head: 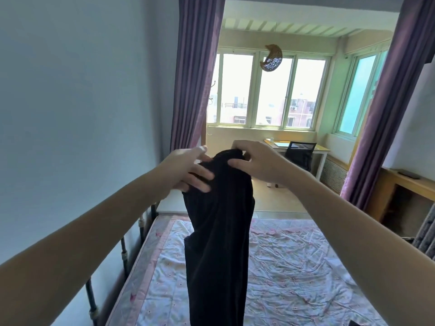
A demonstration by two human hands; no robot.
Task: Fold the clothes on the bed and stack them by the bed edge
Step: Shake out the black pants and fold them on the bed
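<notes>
Dark garment [217, 231] held up mid-air over the bed [294, 267], hanging in a long column; its lower end runs off the bottom of the frame, so can't tell if it touches the sheet or what kind of garment it is. Right hand [256, 163] pinches the top edge, thumb on the near side, fingertips hidden behind the cloth. Left hand [190, 171] just beside it, fingers spread flat against the upper cloth, not curled round it; lower fingers partly hidden by fabric. Hands close together, nearly touching at the top. Garment blocks the middle strip of the bed. Sheet wrinkled, floral; near end and right side of the bed cut off by the frame and the right forearm. A small dark object [356, 323] at bottom right, mostly cut off, unidentifiable. Left bed edge runs tight along the wall [70, 114] with a metal rail [123, 252]. Far edge opens to floor, then desk [313, 148] and chair [300, 156] under the windows [270, 90]. Curtains [195, 74] frame the opening either side.
</notes>
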